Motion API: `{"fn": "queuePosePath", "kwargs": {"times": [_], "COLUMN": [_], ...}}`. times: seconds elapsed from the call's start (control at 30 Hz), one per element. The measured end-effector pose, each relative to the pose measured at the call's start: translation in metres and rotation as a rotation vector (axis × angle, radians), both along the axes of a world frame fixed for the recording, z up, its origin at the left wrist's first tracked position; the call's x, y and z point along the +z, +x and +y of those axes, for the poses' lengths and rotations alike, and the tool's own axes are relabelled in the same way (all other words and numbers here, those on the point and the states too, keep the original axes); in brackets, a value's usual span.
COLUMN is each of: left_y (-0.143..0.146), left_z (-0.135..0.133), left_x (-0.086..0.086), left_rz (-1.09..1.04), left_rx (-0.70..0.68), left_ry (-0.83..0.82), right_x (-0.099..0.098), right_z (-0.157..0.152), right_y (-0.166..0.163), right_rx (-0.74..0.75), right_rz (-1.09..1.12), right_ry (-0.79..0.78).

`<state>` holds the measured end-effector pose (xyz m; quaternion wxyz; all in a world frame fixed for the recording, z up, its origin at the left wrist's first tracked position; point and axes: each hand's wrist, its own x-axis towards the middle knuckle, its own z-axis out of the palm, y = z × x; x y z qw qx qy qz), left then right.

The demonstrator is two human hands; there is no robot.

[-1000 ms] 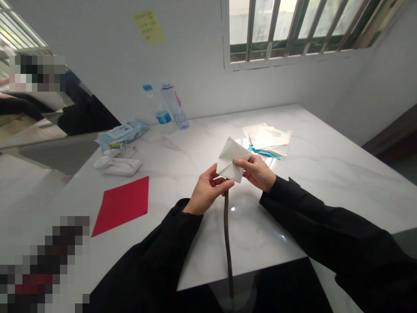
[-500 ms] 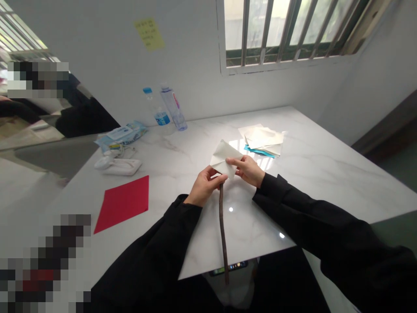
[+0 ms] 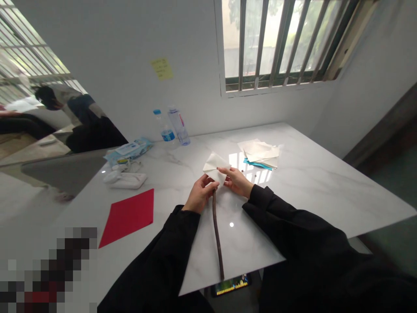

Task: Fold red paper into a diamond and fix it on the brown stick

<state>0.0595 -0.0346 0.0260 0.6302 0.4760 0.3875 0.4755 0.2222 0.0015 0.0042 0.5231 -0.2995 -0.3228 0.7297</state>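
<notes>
Between the thumb and fingers of my left hand [image 3: 198, 194] is the top end of a thin brown stick [image 3: 216, 237]. The stick runs down toward me to the table's front edge. My right hand [image 3: 239, 182] pinches a cream sheet of paper [image 3: 215, 163], creased across its middle, thumb on top and fingers beneath. The paper's lower corner is at the stick's top, close to my left fingertips. Whether the left fingers grip the paper too is hidden.
A red sheet [image 3: 132, 217] lies at the left. Cream papers [image 3: 259, 151] lie over blue paper [image 3: 260, 164] at the right. Two bottles [image 3: 178, 126], a wipes packet [image 3: 130, 150] and a white device [image 3: 128, 180] stand farther back. A phone [image 3: 230, 285] shows below the table edge. Another person [image 3: 87, 115] sits at left.
The view has tilted up. Both hands have shifted left with the paper and stick, relative to the table. Both grips look much the same.
</notes>
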Motion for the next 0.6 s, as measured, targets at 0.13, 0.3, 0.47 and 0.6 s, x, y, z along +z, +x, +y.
{"fn": "queuePosePath", "kwargs": {"times": [0.13,0.3,0.47,0.6], "left_y": [-0.001,-0.002,-0.004,-0.005], "left_z": [0.002,0.001,0.002,0.004], "left_x": [-0.002,-0.002,-0.004,-0.007], "left_rz": [-0.015,-0.016,-0.001,-0.013], "left_rx": [0.000,-0.009,0.029,0.041], "left_ry": [-0.013,-0.031,-0.056,-0.067], "right_x": [-0.002,-0.003,-0.001,0.003], "right_z": [-0.004,-0.001,0.005,0.002], "right_y": [0.004,0.017,0.031,0.033], "right_rx": [0.004,-0.113,-0.255,-0.218], "right_rz": [0.018,-0.052,-0.131,-0.199], "right_ry": [-0.019,-0.021,-0.002,-0.013]}}
